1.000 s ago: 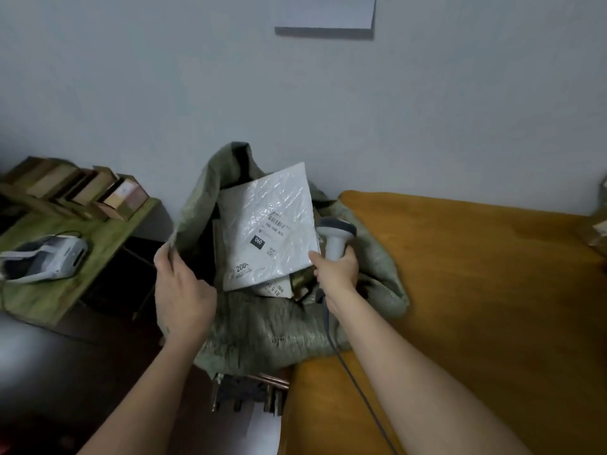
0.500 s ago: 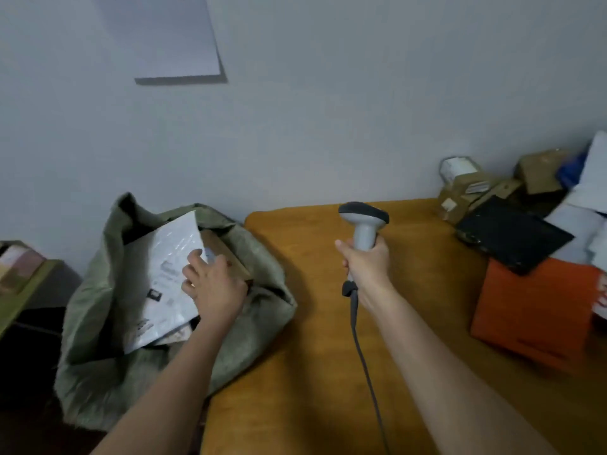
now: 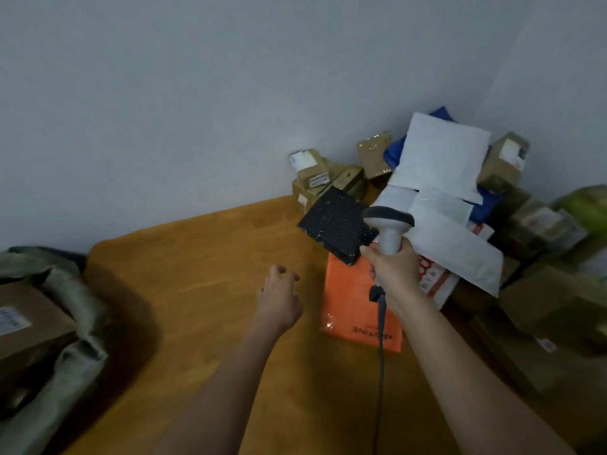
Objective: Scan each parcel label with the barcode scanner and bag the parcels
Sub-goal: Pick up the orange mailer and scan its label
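The table [image 3: 203, 257] carries a heap of parcels [image 3: 460, 198] at its far right corner, and a green sack [image 3: 65, 323] is slumped against its left edge with a brown box [image 3: 29, 326] already inside. The step in hand is judged to be the fetching of the next parcel. It would be done well if 1 parcel on the near edge of the heap were taken, so that nothing above it is toppled, and if its label were turned up toward the scanner before it is carried to the sack.

The orange mailer [image 3: 354, 307] lies flat nearest the reaching hand, its long axis running away from the viewer and its printed end toward the near edge. The black dotted parcel [image 3: 335, 224] rests partly on its far end, tilted, with 1 corner pointing left.

The barcode scanner [image 3: 389, 224] is held upright above the orange mailer, its head turned toward the heap and its cable [image 3: 381, 356] hanging down. It is gripped round the handle by the right hand [image 3: 394, 270]. The left hand [image 3: 279, 297] hovers over bare table just left of the orange mailer, fingers loosely spread, nothing held.
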The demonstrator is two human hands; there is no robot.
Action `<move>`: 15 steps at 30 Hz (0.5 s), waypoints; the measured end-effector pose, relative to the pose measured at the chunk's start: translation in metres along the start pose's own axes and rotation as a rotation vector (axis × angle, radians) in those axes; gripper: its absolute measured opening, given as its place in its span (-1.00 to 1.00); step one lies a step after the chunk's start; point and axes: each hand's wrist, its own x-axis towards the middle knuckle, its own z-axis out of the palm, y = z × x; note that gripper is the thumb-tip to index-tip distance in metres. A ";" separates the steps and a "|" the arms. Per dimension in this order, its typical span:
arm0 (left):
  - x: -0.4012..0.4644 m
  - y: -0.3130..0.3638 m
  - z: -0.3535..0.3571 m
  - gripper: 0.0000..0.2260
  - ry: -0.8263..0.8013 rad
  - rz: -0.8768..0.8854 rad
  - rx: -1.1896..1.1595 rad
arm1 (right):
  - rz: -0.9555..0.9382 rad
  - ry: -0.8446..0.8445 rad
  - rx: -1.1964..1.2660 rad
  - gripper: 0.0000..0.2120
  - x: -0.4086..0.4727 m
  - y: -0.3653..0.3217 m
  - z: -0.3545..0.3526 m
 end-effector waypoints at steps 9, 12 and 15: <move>0.028 0.080 0.090 -0.23 -0.283 -0.040 -0.296 | 0.091 0.003 -0.154 -0.70 0.058 0.046 -0.066; 0.033 0.082 0.103 -0.12 -0.286 -0.085 -0.292 | 0.117 -0.057 -0.170 -0.64 0.065 0.057 -0.069; 0.034 0.082 0.104 -0.01 -0.297 -0.139 -0.373 | 0.143 -0.093 -0.119 -0.60 0.067 0.056 -0.067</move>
